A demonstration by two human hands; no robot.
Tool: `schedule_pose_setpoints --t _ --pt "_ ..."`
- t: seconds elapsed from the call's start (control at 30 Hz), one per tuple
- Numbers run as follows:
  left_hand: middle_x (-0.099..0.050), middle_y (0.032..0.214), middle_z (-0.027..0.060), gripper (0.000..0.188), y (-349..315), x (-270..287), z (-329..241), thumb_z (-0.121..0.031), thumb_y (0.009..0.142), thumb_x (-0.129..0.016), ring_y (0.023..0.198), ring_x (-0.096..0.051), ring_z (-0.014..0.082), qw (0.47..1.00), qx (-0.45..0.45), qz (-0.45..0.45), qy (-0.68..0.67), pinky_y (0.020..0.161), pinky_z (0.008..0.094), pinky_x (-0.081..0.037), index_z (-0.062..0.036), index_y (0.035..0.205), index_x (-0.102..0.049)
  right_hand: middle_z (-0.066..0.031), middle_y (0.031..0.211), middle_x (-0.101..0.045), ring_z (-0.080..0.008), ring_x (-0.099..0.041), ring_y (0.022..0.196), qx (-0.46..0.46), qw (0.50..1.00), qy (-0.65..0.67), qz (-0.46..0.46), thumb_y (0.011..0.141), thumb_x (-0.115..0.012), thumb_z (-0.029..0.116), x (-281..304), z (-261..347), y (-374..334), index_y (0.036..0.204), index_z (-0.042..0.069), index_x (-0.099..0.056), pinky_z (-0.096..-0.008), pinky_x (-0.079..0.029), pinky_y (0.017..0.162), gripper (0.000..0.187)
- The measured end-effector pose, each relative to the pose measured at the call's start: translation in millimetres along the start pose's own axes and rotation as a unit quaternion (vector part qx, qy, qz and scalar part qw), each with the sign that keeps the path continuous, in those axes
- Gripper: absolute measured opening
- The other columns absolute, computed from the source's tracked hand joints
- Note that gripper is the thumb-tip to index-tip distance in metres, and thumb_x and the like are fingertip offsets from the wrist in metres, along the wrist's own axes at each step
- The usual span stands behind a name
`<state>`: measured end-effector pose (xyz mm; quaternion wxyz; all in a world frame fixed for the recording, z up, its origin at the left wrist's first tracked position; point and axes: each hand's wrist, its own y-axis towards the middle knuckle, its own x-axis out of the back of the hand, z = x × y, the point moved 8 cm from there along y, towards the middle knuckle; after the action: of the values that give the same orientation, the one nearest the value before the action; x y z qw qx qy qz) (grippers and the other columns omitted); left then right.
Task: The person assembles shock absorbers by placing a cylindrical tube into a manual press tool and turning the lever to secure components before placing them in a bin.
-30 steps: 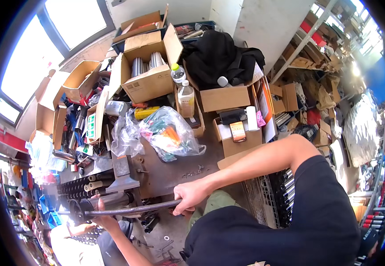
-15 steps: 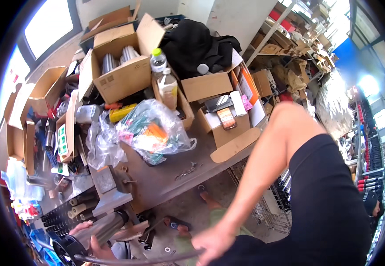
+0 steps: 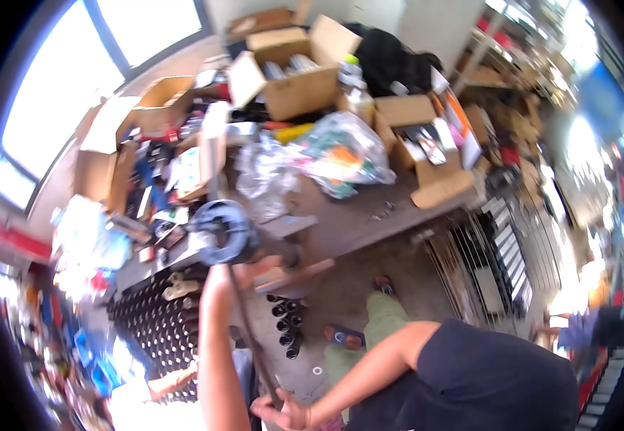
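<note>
The person's right hand is closed around the near end of a long dark rod. From that grip the rod runs far and slightly left to a round blue-grey fitting by the workbench. The left hand is just nearer than the fitting; blur hides whether its fingers clamp anything.

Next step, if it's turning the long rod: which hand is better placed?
Right, likely. The right hand grips the long rod by its lower end, away from the round fitting, which should give better leverage. The left hand is close to the fitting; its exact contact is blurred.
</note>
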<state>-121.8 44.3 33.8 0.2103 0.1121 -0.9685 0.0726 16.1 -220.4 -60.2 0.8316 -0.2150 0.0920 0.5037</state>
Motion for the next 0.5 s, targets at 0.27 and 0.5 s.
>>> schedule_pose_setpoints --t 0.27,0.5 --pt "-0.065 0.115 0.0079 0.047 -302.7 -35.3 122.6 -0.044 0.103 -0.050 0.093 -0.064 0.0207 0.850 0.300 -0.122 -0.415 0.082 0.0402 -0.053 -0.0049 0.128 -0.059 -0.0018 0.090 -0.051 -0.0115 -0.051 0.073 0.288 0.939 -0.175 -0.074 0.094 -0.061 0.007 108.6 170.2 26.8 0.110 0.006 -0.055 -0.0275 -0.043 0.066 0.017" --pt "-0.062 0.064 0.0082 0.034 -288.4 -34.3 -87.0 -0.031 0.084 -0.075 0.056 -0.060 0.0201 0.871 0.285 -0.382 0.118 0.057 0.0347 -0.048 -0.0022 0.098 -0.063 -0.0131 0.128 -0.057 -0.0312 -0.050 0.123 0.582 0.375 -0.721 0.026 0.083 -0.072 0.029 162.8 393.8 212.6 0.123 0.014 -0.062 -0.0454 -0.034 0.108 0.044"
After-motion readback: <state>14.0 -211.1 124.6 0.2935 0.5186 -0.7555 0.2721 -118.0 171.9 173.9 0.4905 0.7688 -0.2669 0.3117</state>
